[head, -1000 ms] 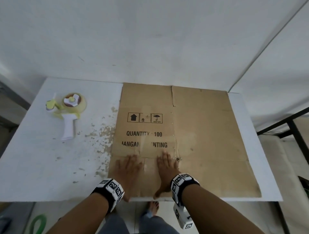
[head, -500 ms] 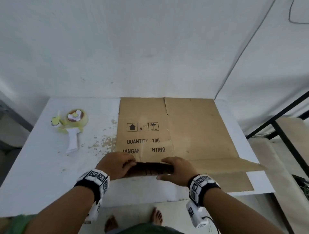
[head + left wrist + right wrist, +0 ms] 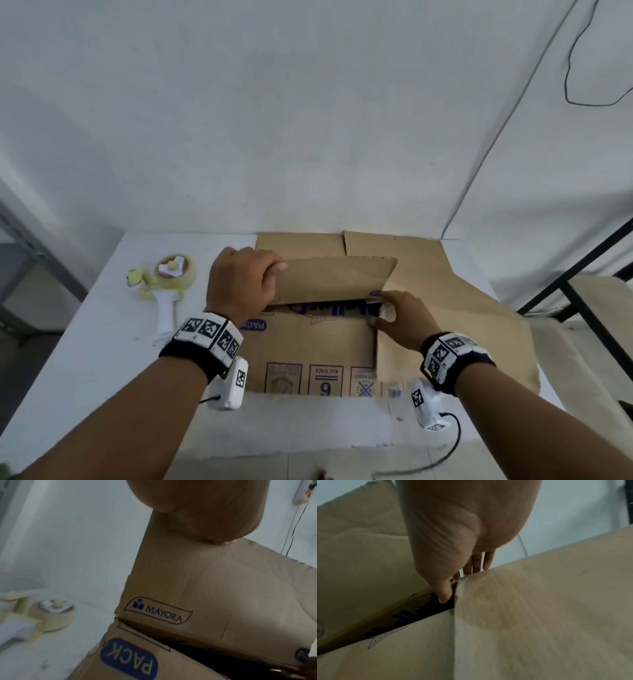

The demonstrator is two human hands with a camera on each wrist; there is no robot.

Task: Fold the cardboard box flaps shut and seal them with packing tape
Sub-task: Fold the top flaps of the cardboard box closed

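My brown cardboard box (image 3: 315, 346) lies half-opened on the worktop (image 3: 85, 359), one flap (image 3: 335, 279) raised, purple print showing. The yellow tape dispenser (image 3: 164, 291) lies to its left.

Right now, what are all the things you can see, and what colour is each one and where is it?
cardboard box: one, brown, flattened on the table, one panel lifted
tape dispenser: one, yellow and white, on the table left of the box
table: one, white, under everything
cable: one, black, on the wall at upper right
left hand: gripping the lifted panel's left edge
right hand: holding the box edge at the opening
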